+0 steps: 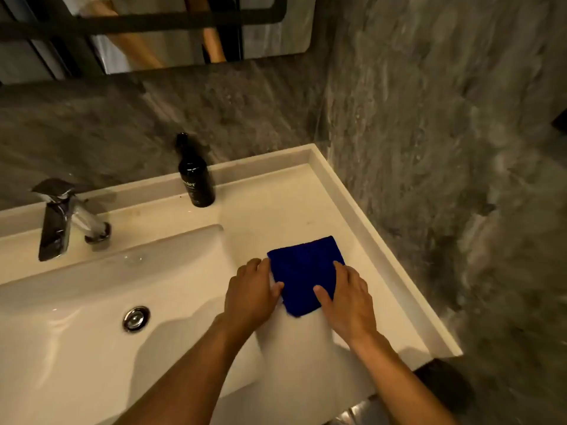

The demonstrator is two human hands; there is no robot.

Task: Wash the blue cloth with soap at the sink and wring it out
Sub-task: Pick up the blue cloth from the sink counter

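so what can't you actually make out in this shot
All in the head view:
- black bottle: label too small and blurred to read.
- blue cloth: side edges hidden under left hand and right hand.
- faucet: water flow unclear.
- mirror: cut off by the top edge.

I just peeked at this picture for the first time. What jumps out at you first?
The bright blue folded cloth stands out most, lying flat on the pale counter to the right of the white sink basin. The left hand and the right hand press on its two sides. Behind, a dark glass bottle stands upright by the grey stone wall, with a shiny chrome tap to its left.
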